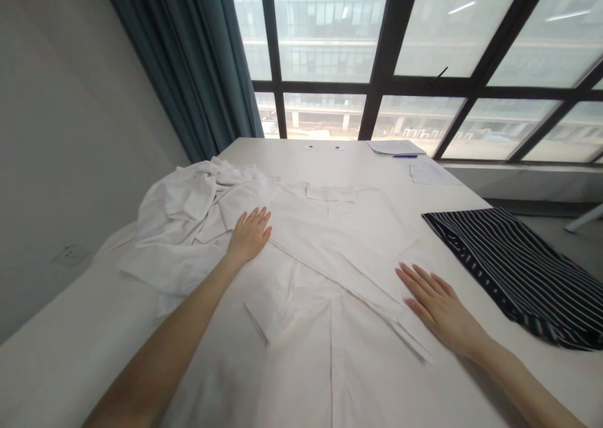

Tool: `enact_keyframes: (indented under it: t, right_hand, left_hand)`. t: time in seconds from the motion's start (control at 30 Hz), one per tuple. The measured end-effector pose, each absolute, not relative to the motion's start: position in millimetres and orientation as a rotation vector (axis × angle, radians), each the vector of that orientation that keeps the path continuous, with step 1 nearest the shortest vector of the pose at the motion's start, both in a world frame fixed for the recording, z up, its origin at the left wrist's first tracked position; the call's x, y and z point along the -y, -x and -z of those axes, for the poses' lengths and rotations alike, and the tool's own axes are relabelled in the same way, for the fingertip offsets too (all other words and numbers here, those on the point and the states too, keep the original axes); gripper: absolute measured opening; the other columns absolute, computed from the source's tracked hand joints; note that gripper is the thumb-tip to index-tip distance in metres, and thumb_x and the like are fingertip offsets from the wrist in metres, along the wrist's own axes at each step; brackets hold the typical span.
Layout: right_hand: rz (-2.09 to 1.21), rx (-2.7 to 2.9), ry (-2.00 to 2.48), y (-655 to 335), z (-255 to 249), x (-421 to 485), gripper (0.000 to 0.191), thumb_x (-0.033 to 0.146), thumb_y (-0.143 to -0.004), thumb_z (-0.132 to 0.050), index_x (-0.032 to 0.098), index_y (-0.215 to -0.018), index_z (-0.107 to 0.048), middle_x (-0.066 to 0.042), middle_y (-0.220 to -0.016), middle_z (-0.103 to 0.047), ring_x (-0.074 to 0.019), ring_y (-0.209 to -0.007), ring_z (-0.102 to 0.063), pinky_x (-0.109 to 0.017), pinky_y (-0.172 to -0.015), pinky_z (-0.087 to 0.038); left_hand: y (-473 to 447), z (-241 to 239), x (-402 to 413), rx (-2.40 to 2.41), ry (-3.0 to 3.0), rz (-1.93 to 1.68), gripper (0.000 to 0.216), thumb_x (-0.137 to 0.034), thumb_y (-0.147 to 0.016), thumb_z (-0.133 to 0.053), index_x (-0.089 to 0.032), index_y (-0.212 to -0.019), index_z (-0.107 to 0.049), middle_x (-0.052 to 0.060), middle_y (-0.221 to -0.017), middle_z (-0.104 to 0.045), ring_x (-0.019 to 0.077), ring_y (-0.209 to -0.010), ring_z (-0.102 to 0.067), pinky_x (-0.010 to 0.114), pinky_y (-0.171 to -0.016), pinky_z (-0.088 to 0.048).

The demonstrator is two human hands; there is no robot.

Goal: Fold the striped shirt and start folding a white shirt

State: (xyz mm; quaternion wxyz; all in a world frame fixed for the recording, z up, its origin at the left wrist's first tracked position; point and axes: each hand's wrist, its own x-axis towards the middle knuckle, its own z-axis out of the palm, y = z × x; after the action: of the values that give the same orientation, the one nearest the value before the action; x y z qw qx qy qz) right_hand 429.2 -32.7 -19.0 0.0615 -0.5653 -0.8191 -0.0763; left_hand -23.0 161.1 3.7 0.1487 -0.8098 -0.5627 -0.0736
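Note:
A white shirt [330,246] lies spread on the white table, its collar toward the window and its buttoned front strip running toward me. One sleeve is laid slantwise across the body, its cuff end near my right hand. My left hand [249,233] rests flat on the shirt's left shoulder side, fingers stretched and holding nothing. At the shirt's right edge, my right hand [433,302] lies with its fingers extended, palm down, also without anything in it. The shirt's lower part runs out of view at the bottom.
A heap of crumpled white clothing [183,208] lies on the left, against the shirt. To the right, a black garment with white stripes [522,271] hangs partly over the table edge. Papers [396,147] and a blue pen [405,156] lie at the back right, before the windows.

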Motion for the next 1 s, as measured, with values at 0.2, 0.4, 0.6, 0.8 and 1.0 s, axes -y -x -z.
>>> enact_keyframes:
  t: [0.2,0.4,0.6,0.8,1.0]
  right_hand:
    - [0.377,2.303,1.760,-436.4,23.9,62.3,0.058,0.044,-0.099,-0.033,0.031,-0.154,-0.018,-0.006,-0.149,-0.044,-0.0291,-0.137,-0.040,-0.055,-0.102,-0.038]
    - [0.148,2.345,1.554,-386.5,-1.8,65.5,0.047,0.033,-0.097,-0.043,0.024,-0.142,-0.043,-0.009,-0.149,-0.044,-0.0271,-0.139,-0.036,-0.048,-0.104,-0.043]
    - [-0.120,2.540,1.361,-334.3,-24.9,56.8,0.047,0.021,-0.094,-0.046,0.028,-0.141,-0.046,-0.005,-0.150,-0.042,-0.0246,-0.140,-0.035,-0.047,-0.108,-0.041]
    - [-0.124,2.477,1.425,-337.3,-6.3,48.9,0.048,0.018,-0.094,-0.045,0.029,-0.141,-0.047,-0.006,-0.148,-0.045,-0.0239,-0.139,-0.037,-0.050,-0.108,-0.040]
    - [-0.257,2.422,1.431,-342.1,-3.5,50.2,0.055,0.011,-0.092,-0.042,0.031,-0.143,-0.044,-0.005,-0.147,-0.047,-0.0219,-0.139,-0.037,-0.048,-0.110,-0.039]
  left_hand:
    - [45.6,1.6,-105.9,1.563,2.320,0.317,0.051,-0.032,-0.098,-0.028,-0.009,-0.141,-0.043,0.015,-0.152,-0.037,0.0305,-0.141,-0.032,0.050,-0.112,-0.024]
    - [32.9,13.2,-26.3,1.345,2.588,0.359,0.050,-0.041,-0.100,-0.032,-0.018,-0.143,-0.042,0.011,-0.149,-0.042,0.0241,-0.141,-0.034,0.045,-0.114,-0.026]
    - [22.9,10.9,-0.9,1.415,2.695,0.529,0.043,-0.031,-0.097,-0.040,-0.019,-0.138,-0.047,0.010,-0.136,-0.056,0.0226,-0.126,-0.049,0.040,-0.106,-0.037]
    - [29.5,0.3,-15.1,1.855,2.648,0.702,0.030,-0.031,-0.089,-0.049,-0.022,-0.114,-0.064,0.004,-0.089,-0.067,0.0223,-0.085,-0.063,0.040,-0.083,-0.046]
    - [31.3,-18.1,-15.7,2.156,2.775,0.883,0.036,-0.039,-0.087,-0.048,-0.020,-0.112,-0.066,-0.002,-0.067,-0.060,0.0170,-0.066,-0.058,0.031,-0.074,-0.046]
